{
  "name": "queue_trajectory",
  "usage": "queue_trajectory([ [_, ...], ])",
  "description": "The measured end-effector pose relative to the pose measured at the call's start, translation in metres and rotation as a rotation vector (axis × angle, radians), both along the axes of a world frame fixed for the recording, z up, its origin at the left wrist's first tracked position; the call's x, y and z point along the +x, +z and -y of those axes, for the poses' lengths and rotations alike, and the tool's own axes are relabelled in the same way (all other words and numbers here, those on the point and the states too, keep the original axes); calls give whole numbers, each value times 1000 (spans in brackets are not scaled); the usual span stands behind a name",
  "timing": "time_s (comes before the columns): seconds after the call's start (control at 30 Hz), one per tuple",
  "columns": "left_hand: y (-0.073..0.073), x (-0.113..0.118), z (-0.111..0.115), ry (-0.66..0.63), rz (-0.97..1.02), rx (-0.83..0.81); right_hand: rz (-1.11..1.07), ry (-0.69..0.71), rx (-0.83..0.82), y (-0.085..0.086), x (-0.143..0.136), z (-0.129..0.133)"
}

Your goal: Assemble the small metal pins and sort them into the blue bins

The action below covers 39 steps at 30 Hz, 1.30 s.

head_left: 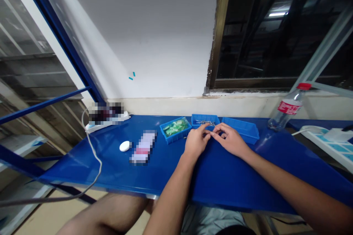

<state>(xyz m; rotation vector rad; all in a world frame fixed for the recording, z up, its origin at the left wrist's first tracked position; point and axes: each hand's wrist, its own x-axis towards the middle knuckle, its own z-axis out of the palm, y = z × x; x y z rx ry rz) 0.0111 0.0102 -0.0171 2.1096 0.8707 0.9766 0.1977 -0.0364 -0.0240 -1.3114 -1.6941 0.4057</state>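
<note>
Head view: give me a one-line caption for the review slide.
Left hand and right hand close together over a blue table with three trays and a bottle.

Parts bins (245, 130) on a bench (234, 180) suggest a workshop.

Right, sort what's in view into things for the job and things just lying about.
Likely for the job, being nearest the left hand and right hand:
- left blue bin with green packets
- middle blue bin with metal pieces
- right blue bin

Probably just lying about:
- red-capped bottle
- round white object
</note>
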Motion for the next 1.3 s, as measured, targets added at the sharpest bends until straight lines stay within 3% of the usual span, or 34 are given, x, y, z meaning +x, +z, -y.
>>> queue_trajectory([
  [0.2, 7, 2, 4, 9, 37, 81, -53, -30, -36, 0, 4, 1],
  [0.37, 13, 4, 4, 53, 215, -16, -28, 33, -68, 4, 2, 2],
  [0.57, 15, 3, 4, -16, 317, -139, -166, 118, -159, -4, -3, 0],
  [0.87, 17, 4, 6, -66, 365, -212, -334, 64, -122, -8, 2, -3],
  [1.13, 13, 1, 5, 129, 204, -3, -437, 21, -246, -1, 2, -8],
  [1.3, 20, -3, 3, 215, 258, 13, -454, -60, -322, -3, 3, -11],
])
